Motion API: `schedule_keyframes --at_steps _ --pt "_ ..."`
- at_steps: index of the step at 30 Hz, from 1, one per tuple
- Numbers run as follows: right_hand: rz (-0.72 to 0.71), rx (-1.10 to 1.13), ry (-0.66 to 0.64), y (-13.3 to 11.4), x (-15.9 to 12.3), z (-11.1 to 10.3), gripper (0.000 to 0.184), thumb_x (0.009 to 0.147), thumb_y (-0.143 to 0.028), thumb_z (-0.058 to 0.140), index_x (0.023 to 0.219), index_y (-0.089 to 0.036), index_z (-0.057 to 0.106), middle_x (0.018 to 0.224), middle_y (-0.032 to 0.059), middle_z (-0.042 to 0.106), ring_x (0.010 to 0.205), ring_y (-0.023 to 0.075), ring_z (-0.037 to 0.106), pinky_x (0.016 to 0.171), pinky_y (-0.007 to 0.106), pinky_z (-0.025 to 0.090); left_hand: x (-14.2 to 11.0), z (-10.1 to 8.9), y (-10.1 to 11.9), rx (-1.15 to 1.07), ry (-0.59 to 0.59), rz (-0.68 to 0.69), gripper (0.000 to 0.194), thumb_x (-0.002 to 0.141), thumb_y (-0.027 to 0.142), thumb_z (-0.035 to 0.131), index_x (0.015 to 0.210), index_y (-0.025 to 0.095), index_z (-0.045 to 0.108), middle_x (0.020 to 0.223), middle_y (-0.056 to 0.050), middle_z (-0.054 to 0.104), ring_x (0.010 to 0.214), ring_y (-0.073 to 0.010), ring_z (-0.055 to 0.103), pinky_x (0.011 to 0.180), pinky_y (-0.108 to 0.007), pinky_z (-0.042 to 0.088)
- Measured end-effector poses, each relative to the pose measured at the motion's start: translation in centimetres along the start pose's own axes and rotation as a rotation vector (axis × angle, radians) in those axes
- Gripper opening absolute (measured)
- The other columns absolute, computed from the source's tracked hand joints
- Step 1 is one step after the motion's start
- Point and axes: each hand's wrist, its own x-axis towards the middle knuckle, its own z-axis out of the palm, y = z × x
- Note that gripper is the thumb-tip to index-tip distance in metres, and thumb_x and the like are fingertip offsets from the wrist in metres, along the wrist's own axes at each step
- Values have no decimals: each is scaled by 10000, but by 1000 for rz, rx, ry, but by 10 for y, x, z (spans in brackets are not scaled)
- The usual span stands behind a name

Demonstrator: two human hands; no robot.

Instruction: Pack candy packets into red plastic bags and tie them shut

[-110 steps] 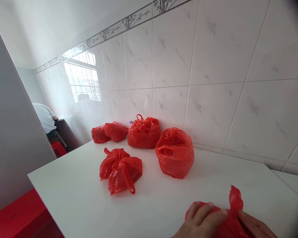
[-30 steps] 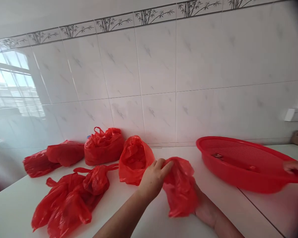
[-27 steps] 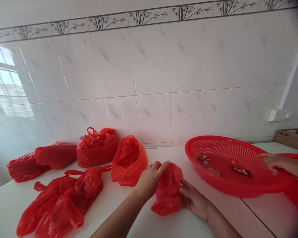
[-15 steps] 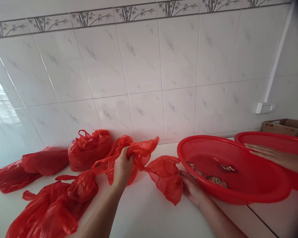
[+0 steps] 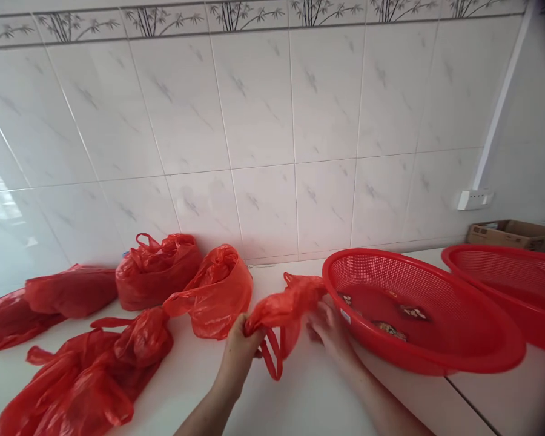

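Observation:
My left hand [image 5: 241,345] is closed around one end of a crumpled red plastic bag [image 5: 284,307]. The bag stretches to the right above the white tabletop, with a handle loop hanging below it. At the bag's right end is my right hand [image 5: 330,332], its fingers loosely curved and apart; whether they touch the film is hard to see. Just right of that hand stands a large red plastic basket [image 5: 424,357] with mesh sides. A few small patterned pieces [image 5: 389,330] lie on the basket's bottom.
Several filled red bags stand along the tiled wall, including an upright one [image 5: 157,275] and a lighter one [image 5: 220,297]. A heap of red bags [image 5: 86,375] lies front left. Another red basket [image 5: 495,281] and a cardboard box [image 5: 504,233] are at the right.
My left hand has moved right and lower, bringing the bag away from the lighter bag at the wall. My right hand has shifted slightly up and left. Another person's hand has left the baskets.

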Motion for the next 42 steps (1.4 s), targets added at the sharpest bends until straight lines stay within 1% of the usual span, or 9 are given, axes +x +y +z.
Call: schedule_keyframes --at_steps 3,5,9,14,19,25,33,38,42 --pt "-5 -125 45 -2 -7 4 307 768 -500 582 803 -195 566 594 -21 542 514 117 477 488 243 363 -13 7 -17 -12 -58 -50 132 752 300 559 773 178 516 664 23 548 560 -110 508 510 -222 418" --pt "14 -74 -47 -5 -13 5 404 825 -556 474 653 -192 509 486 -28 465 456 108 416 447 239 303 -15 7 -25 -15 -57 -59 156 750 327 571 747 181 516 657 28 541 562 -107 485 514 -215 382" --pt "62 152 -268 -12 -23 9 578 847 -703 287 931 -208 574 734 41 619 625 165 569 503 258 377 -12 6 -33 -19 -23 -82 259 752 424 574 687 187 491 590 52 462 521 -102 419 488 -217 319" --pt "-64 39 -394 -6 -32 22 577 719 -427 719 1218 -276 471 1127 59 604 988 196 584 815 311 458 -12 8 -37 -58 -132 -85 385 765 539 522 675 165 543 582 20 508 514 -117 431 493 -239 342" --pt "69 -74 -173 -5 -28 23 163 755 -281 599 891 -196 571 668 -19 584 577 116 522 528 240 414 -8 -1 -37 -45 -152 -3 213 704 353 570 607 163 574 564 18 514 523 -118 440 496 -231 342" --pt "208 189 -12 -21 -18 6 164 705 -288 628 714 -199 491 456 -79 429 402 54 357 389 170 248 15 -35 -44 40 6 100 162 708 292 507 709 169 614 607 4 565 552 -141 504 495 -224 377" --pt "256 452 -36 -32 -24 5 256 787 -469 629 861 -236 551 547 -37 544 458 78 471 418 171 351 20 -51 -52 272 34 360 322 730 203 530 1035 198 633 911 -55 660 760 -199 618 673 -313 498" --pt "254 417 -84 -35 -28 9 297 805 -512 607 856 -220 584 603 -5 598 519 110 544 459 204 405 4 -36 -35 358 81 549 258 808 217 520 1045 232 622 1083 -79 612 1040 -230 558 930 -401 431" --pt "276 385 -230 -36 -34 13 466 798 -659 503 827 -204 604 602 9 587 506 111 521 452 213 377 -8 -17 -29 428 -74 571 570 668 213 689 1220 254 550 1232 -78 582 1108 -264 544 951 -400 432"
